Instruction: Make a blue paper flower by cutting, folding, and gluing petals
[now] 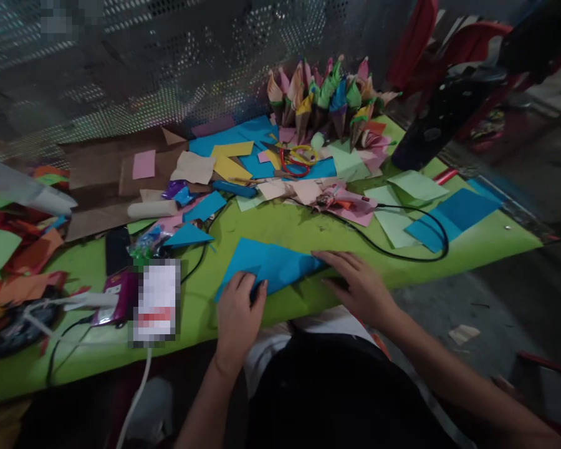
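Observation:
A folded blue sheet of paper (278,265) lies on the green tabletop in front of me, wide at its left end and narrowing to the right. My left hand (240,308) rests on its lower left part, fingers a little bent and the thumb apart. At the narrow right end, my right hand (362,280) has its fingers stretched over the edge, with the thumb apart and lower. The paper's right tip is partly hidden by that hand. A smaller folded blue paper piece (189,236) lies to the left.
Rolled paper cones (327,93) stand clustered at the back. Scissors (297,159) with red and yellow handles lie before them. A black cable (442,234) curves at right near a dark bottle (437,121). A phone (156,302), pixelated, and a purple power bank (115,299) lie left.

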The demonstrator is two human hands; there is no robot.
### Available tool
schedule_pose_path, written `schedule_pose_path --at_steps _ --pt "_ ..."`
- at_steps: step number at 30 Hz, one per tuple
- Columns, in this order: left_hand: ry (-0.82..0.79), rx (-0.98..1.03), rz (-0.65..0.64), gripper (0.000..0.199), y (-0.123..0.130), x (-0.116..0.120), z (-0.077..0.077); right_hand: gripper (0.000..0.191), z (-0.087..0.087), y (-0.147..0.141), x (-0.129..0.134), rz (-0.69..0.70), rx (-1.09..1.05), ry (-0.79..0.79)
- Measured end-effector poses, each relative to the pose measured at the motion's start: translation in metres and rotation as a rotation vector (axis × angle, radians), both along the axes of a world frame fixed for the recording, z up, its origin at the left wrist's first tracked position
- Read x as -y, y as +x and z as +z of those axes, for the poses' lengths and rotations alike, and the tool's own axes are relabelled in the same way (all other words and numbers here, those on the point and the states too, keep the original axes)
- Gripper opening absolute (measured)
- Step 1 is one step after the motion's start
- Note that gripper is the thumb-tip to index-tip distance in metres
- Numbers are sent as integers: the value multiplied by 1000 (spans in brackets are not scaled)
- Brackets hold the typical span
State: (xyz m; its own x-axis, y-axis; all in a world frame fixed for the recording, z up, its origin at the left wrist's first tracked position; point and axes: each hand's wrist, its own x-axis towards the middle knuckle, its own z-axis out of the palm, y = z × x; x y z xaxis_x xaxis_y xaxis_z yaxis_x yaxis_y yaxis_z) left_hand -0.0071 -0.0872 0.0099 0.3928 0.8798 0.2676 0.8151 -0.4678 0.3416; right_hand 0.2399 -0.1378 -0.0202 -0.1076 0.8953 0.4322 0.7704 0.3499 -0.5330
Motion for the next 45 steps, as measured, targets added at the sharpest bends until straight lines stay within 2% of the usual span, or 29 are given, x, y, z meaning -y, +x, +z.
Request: schedule_pose_path --at_steps 7,13,24,45 --pt "3 -54 14 21 0 -3 -1 47 -7 -2 9 -4 84 160" --pt "-5 -30 -13 19 1 -1 4 40 -3 -2 11 87 174 141" --pt "-28 19 -16 15 -1 -5 3 34 -4 -2 12 92 155 186" --pt "-97 -1 39 18 4 -9 9 39 -2 -1 16 103 106 90"
